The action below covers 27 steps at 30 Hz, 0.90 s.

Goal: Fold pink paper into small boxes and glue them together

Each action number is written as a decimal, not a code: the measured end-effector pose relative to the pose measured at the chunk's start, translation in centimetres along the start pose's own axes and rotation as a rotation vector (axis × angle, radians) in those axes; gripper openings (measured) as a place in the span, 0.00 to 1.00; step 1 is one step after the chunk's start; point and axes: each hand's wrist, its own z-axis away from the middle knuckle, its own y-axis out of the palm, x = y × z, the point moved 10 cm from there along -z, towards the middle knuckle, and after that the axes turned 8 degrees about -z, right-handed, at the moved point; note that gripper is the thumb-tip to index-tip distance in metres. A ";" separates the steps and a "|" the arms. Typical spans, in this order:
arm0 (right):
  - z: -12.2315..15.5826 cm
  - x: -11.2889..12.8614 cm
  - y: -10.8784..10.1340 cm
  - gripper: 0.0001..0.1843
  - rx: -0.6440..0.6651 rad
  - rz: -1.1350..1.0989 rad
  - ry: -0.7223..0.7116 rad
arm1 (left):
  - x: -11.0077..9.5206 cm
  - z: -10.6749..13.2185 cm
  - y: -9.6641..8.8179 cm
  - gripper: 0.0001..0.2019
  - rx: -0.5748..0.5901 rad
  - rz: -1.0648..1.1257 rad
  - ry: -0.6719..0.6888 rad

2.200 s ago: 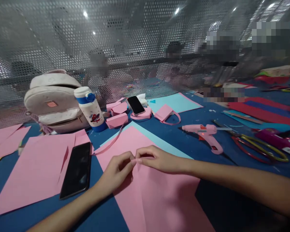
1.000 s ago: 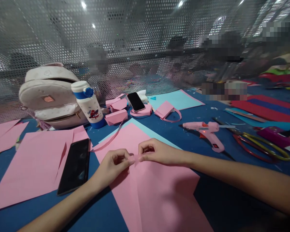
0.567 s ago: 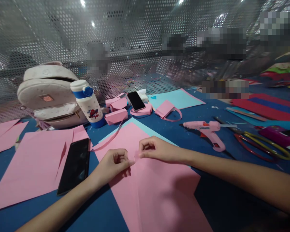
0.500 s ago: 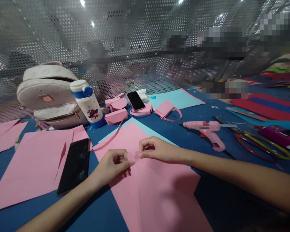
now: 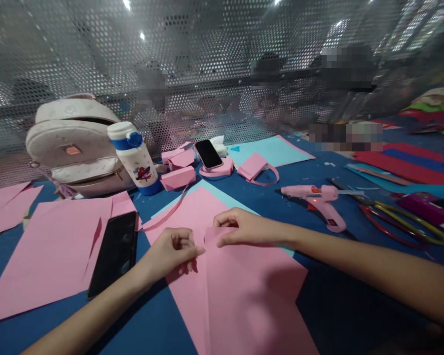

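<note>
Between my hands is a sheet of pink paper (image 5: 251, 286), its long left edge running down toward me over more pink paper and a light blue sheet (image 5: 222, 198). With thumb and fingers my right hand (image 5: 244, 228) pinches the sheet's top edge near its left corner. Close by on the left, my left hand (image 5: 175, 251) is closed, fingers curled and thumb tip at the sheet's left edge. The paper pinched there blends with the pink beneath it. A thin pink paper strip (image 5: 170, 212) lies beyond my left hand.
A black phone (image 5: 114, 254) rests on pink paper at left. Behind stand a white backpack (image 5: 77, 143) and a bottle (image 5: 138, 160). Small pink paper bags (image 5: 253, 166) and another phone (image 5: 208, 154) lie ahead. At right are a pink glue gun (image 5: 318, 197) and scissors (image 5: 403, 222).
My right hand's fingers have shifted slightly right and lifted the paper's top corner, which now shows more clearly. My left hand stays almost in place.
</note>
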 end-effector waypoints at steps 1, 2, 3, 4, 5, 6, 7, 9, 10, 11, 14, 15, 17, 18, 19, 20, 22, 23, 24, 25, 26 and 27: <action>0.0 -0.1 0.0 0.21 0.017 0.036 0.010 | 0.0 0.0 -0.1 0.20 -0.002 0.004 -0.003; 0.0 -0.2 -0.1 0.23 0.033 0.057 0.023 | 0.0 0.0 -0.1 0.19 -0.003 0.008 -0.003; 0.1 -0.3 -0.1 0.24 0.049 0.059 0.037 | -0.1 0.0 -0.1 0.19 -0.003 0.014 0.000; 0.1 -0.4 -0.1 0.24 0.063 0.047 0.050 | -0.2 0.0 -0.1 0.18 -0.005 0.023 0.005; 0.1 -0.5 -0.2 0.23 0.072 0.030 0.059 | -0.3 0.0 -0.1 0.18 -0.009 0.035 0.013; 0.1 -0.5 -0.2 0.23 0.077 0.019 0.062 | -0.4 0.0 -0.1 0.18 -0.012 0.047 0.021; 0.1 -0.5 -0.3 0.23 0.076 0.017 0.061 | -0.5 0.0 0.0 0.17 -0.014 0.057 0.027; 0.1 -0.5 -0.4 0.23 0.067 0.029 0.059 | -0.5 0.0 0.0 0.17 -0.012 0.067 0.031; 0.0 -0.5 -0.5 0.23 0.063 0.038 0.059 | -0.4 0.1 0.1 0.17 -0.002 0.063 0.027; 0.0 -0.5 -0.5 0.23 0.058 0.046 0.058 | -0.3 0.1 0.2 0.16 0.015 0.054 0.023; 0.0 -0.4 -0.5 0.22 0.057 0.053 0.058 | 0.1 0.2 0.2 0.15 0.050 0.015 0.018; 0.0 -0.4 -0.5 0.22 0.060 0.052 0.057 | 0.2 0.2 0.2 0.15 0.051 0.006 0.022; 0.0 -0.3 -0.5 0.23 0.066 0.048 0.058 | 0.2 0.3 0.0 0.14 0.044 -0.001 0.033; 0.0 -0.3 -0.5 0.23 0.068 0.047 0.057 | 0.1 0.3 0.0 0.14 0.043 0.003 0.037; 0.0 -0.2 -0.5 0.23 0.066 0.047 0.055 | 0.0 0.4 0.0 0.14 0.045 0.010 0.040; 0.0 -0.2 -0.5 0.24 0.067 0.047 0.052 | -0.1 0.4 0.0 0.14 0.047 0.018 0.041; 0.0 -0.2 -0.5 0.24 0.066 0.045 0.049 | -0.3 0.5 0.1 0.14 0.047 0.031 0.034; 0.0 -0.2 -0.5 0.25 0.066 0.048 0.048 | -0.4 0.5 0.1 0.14 0.046 0.034 0.028; -0.1 -0.3 -0.5 0.25 0.065 0.055 0.047 | -0.4 0.5 0.1 0.14 0.047 0.035 0.023; -0.1 -0.3 -0.5 0.25 0.065 0.064 0.047 | -0.4 0.4 0.1 0.14 0.050 0.035 0.017; -0.1 -0.3 -0.5 0.25 0.064 0.073 0.049 | -0.4 0.4 0.2 0.15 0.057 0.037 0.010; -0.1 -0.2 -0.6 0.25 0.061 0.082 0.050 | -0.4 0.4 0.2 0.15 0.065 0.038 0.002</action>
